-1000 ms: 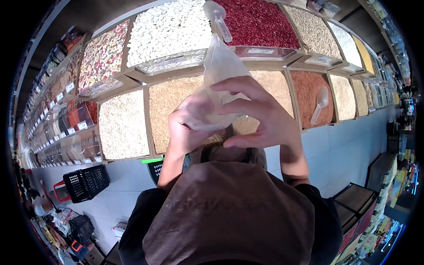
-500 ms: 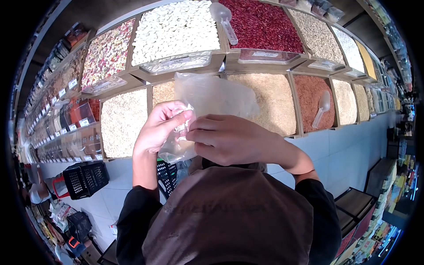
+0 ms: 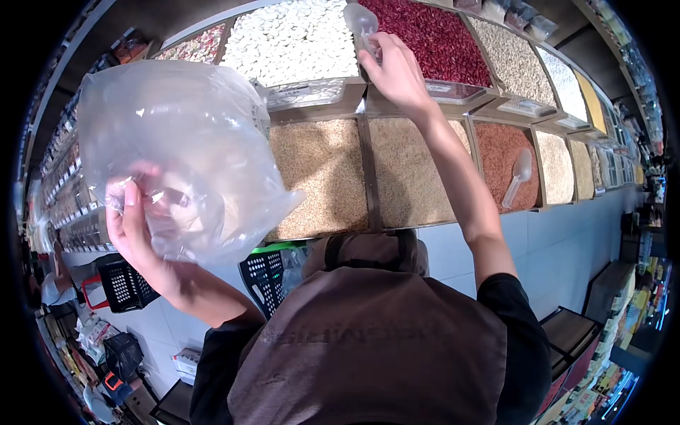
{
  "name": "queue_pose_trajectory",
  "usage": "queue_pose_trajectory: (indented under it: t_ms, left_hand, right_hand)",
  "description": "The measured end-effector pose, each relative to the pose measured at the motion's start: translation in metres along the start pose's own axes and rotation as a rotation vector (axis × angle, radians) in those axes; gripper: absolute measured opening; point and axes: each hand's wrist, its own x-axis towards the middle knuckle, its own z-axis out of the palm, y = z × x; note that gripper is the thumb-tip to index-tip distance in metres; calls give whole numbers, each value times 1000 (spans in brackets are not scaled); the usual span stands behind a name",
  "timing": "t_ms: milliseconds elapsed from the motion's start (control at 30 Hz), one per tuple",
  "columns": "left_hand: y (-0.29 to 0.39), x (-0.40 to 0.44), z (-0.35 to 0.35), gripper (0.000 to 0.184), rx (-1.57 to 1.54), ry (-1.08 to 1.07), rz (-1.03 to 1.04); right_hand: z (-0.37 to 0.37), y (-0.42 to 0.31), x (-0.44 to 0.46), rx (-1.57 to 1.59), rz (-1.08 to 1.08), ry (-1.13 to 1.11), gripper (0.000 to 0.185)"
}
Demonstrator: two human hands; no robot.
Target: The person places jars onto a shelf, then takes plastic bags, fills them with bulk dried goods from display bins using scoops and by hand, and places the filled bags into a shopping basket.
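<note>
My left hand [image 3: 138,227] grips a clear plastic bag [image 3: 205,134], which is spread out and puffed up at the left. Part of the bag covers the fingers. At the top middle, my right hand [image 3: 398,74] has its fingers closed round the handle of a clear plastic scoop [image 3: 361,20]. This scoop lies where the bin of white beans [image 3: 290,42] meets the bin of dark red beans [image 3: 432,42].
Grain bins [image 3: 319,173] run along the lower row. A second scoop [image 3: 520,173] rests in a reddish-brown bin [image 3: 496,138]. Black baskets [image 3: 265,280] stand below at the left. Another person [image 3: 57,283] is at the far left edge.
My hands were together on the bag and have moved apart. The bag has opened out and gone left with my left hand. My right hand has reached up and taken hold of the scoop.
</note>
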Motion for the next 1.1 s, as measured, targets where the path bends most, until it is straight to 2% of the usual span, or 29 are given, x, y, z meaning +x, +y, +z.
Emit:
queue_pose_trajectory:
  t_ms: [33, 100, 167, 233, 300, 433, 467, 500, 533, 633, 700, 800, 833, 900, 967, 1033, 1067, 1100]
  left_hand:
    - [-3, 1, 2, 16, 1, 0, 6]
    - [-18, 5, 13, 13, 80, 33, 52]
    - [-27, 5, 33, 10, 18, -6, 25]
    - [-55, 7, 45, 12, 166, 39, 6]
    - [-103, 20, 44, 15, 398, -51, 19]
    - [-176, 33, 61, 19, 442, -95, -129]
    - [-192, 33, 62, 19, 441, -90, -132]
    - [-207, 32, 62, 20, 463, -80, -43]
    - [-217, 33, 64, 20, 484, -71, 48]
    - [-229, 37, 68, 19, 518, -109, 30]
    - [-229, 41, 76, 19, 502, -122, 15]
    - [-231, 42, 90, 20, 550, -158, -59]
    - [-236, 42, 92, 20, 547, -160, -59]
    - [-248, 40, 95, 22, 601, -236, -28]
    - [-247, 32, 104, 29, 632, -173, 52]
    - [-252, 30, 104, 36, 729, -237, 157]
    - [-258, 28, 102, 36, 731, -236, 153]
    - [-267, 27, 99, 36, 825, -273, 232]
  right_hand:
    - [10, 13, 6, 3, -3, 3, 46]
    - [24, 26, 20, -378, -18, 56, 43]
    - [37, 32, 35, -428, 31, -21, 40]
    - [45, 40, 44, -482, 84, -94, 38]
    - [51, 45, 50, -481, 129, -194, 34]
    - [57, 54, 51, -500, 151, -173, 34]
    - [55, 55, 49, -517, 160, -119, 35]
    - [52, 57, 46, -535, 171, -67, 36]
    - [43, 56, 46, -505, 182, -84, 39]
    - [9, 52, 46, -280, 160, -119, 37]
    - [-16, 39, 52, -164, 265, -184, 39]
    - [-40, 31, 58, -3, 190, -227, 34]
    - [-50, 25, 61, -6, 191, -226, 34]
    - [-66, 13, 69, 2, 198, -456, 29]
    - [-73, -2, 75, 74, 260, -496, 25]
    - [-74, -9, 80, -1, 315, -583, 29]
    - [-70, -5, 84, -39, 280, -604, 37]
    - [-63, 0, 91, -38, 280, -608, 37]
